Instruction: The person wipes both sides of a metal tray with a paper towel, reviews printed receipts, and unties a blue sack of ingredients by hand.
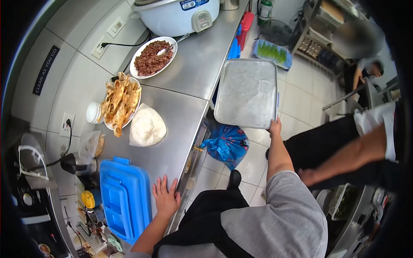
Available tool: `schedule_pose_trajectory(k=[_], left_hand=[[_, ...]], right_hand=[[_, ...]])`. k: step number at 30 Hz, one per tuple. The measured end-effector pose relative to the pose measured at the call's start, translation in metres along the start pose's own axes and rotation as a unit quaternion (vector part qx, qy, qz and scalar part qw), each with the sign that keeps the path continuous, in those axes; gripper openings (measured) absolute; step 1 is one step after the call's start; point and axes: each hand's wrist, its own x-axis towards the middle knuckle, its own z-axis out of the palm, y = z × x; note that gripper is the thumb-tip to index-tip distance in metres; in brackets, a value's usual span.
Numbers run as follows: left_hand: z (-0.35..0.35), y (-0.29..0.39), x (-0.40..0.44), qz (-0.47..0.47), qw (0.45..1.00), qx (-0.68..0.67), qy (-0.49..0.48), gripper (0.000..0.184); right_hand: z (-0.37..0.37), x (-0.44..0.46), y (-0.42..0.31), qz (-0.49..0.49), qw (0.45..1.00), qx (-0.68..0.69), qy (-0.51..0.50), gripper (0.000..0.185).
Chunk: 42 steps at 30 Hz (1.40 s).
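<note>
My right hand (274,126) grips the near right corner of a flat metal tray (246,93), which extends away from me over the floor beside the counter. My left hand (165,195) has its fingers spread, palm down at the counter's edge and close to a blue plastic lid (124,198). Further along the counter is a clear bag of something white (147,126). Behind it stand a plate of browned fried pieces (121,102) and a white jar (93,112).
A bowl of reddish-brown chopped food (152,59) with a spoon and a rice cooker (176,15) are on the steel counter (185,107). A tied blue bag (226,144) sits on the floor. At right, a co-worker's arm (348,157) is close; another person (365,73) is farther back.
</note>
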Motion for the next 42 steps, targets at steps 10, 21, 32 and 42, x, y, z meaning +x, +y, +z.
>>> schedule_pose_trajectory(k=[10,21,32,42], left_hand=[[0.006,-0.004,0.004,0.023,1.0,0.008,-0.006,0.065],[-0.003,-0.004,0.002,-0.001,1.0,-0.023,-0.003,0.061],[-0.005,-0.034,-0.019,0.047,0.972,-0.224,0.052,0.071],[-0.105,-0.147,-0.177,-0.303,0.945,-0.074,0.102,0.066]], right_hand=[[-0.011,0.014,0.018,-0.081,0.906,-0.41,0.065,0.064],[-0.11,-0.146,0.13,0.025,0.601,-0.677,-0.424,0.049],[-0.025,-0.283,0.029,-0.154,0.667,-0.582,-0.439,0.031],[0.091,-0.448,-0.021,-0.101,0.801,-0.344,-0.479,0.018]])
